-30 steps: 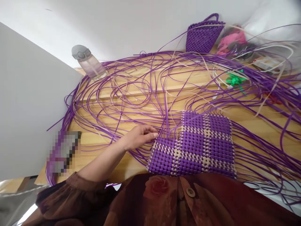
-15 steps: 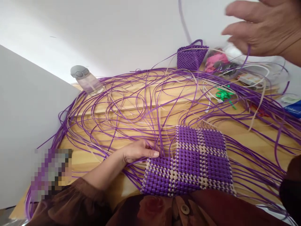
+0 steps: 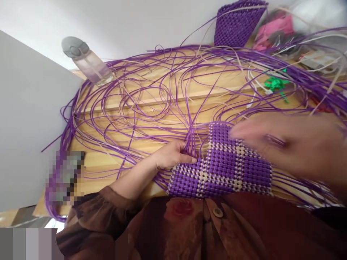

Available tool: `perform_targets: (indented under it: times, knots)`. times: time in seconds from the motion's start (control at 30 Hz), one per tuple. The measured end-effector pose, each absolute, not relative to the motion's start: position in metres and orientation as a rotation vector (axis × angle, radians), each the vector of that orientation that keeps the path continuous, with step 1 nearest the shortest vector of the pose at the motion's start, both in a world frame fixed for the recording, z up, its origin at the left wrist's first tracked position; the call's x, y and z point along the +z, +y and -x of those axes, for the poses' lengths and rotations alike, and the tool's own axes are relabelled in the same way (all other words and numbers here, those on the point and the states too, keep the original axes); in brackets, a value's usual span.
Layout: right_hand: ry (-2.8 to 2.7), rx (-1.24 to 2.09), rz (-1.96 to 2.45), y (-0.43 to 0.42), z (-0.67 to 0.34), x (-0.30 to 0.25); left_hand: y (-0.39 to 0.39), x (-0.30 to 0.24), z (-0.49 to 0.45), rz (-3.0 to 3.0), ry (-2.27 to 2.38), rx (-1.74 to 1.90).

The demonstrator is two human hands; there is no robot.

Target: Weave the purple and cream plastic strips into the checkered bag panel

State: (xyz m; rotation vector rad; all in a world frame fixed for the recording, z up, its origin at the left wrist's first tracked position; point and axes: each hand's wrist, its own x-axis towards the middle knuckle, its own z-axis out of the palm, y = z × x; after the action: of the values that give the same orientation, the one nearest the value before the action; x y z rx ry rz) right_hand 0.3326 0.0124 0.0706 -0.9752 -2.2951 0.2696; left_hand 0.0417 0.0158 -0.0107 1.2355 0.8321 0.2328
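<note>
A checked purple and cream woven panel (image 3: 223, 162) lies on the table in front of me, with loose strands fanning out from its sides. My left hand (image 3: 173, 154) is at the panel's inner corner, its thumb near the woven edge. Between thumb and fingers it grips a bunch of upright purple plastic strands (image 3: 191, 139). Over the panel's right side hovers my right hand (image 3: 295, 144), smeared by motion. A short bit of purple strand (image 3: 275, 141) shows against it; whether the fingers hold it is unclear.
Long loose strands (image 3: 108, 104) sweep round the wooden table (image 3: 103, 144). At the back left stands a clear bottle with a grey cap (image 3: 86, 59). Behind are a purple woven basket (image 3: 237, 25), a pink bundle (image 3: 273, 30) and a green tangle (image 3: 276, 83). A pixelated item (image 3: 69, 177) lies left.
My right hand has come down from the upper right to the panel's right side. My left hand keeps its grip on the strands. The view has tilted downward.
</note>
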Motion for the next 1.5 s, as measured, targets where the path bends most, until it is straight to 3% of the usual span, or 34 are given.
perform_targets:
  times: [0.07,0.27,0.53,0.97,1.5]
  knots:
    - [-2.588,0.228,0.574,-0.018,-0.286,0.055,0.015,-0.011,-0.041,-1.299,0.856,0.279]
    - [-2.549,0.153,0.742,-0.016,-0.241,0.012,0.017,-0.019,-0.031,-1.244,0.678,0.301]
    - [-2.417,0.130,0.994,-0.011,-0.268,0.007,0.015,-0.020,-0.032,-0.995,0.682,0.259]
    - [-2.304,0.177,1.104,-0.007,-0.266,-0.014,0.006,-0.021,-0.038,-1.190,0.778,0.400]
    - [-2.475,-0.309,0.436,-0.006,-0.268,0.016,0.007,-0.025,-0.039,-1.143,0.799,0.396]
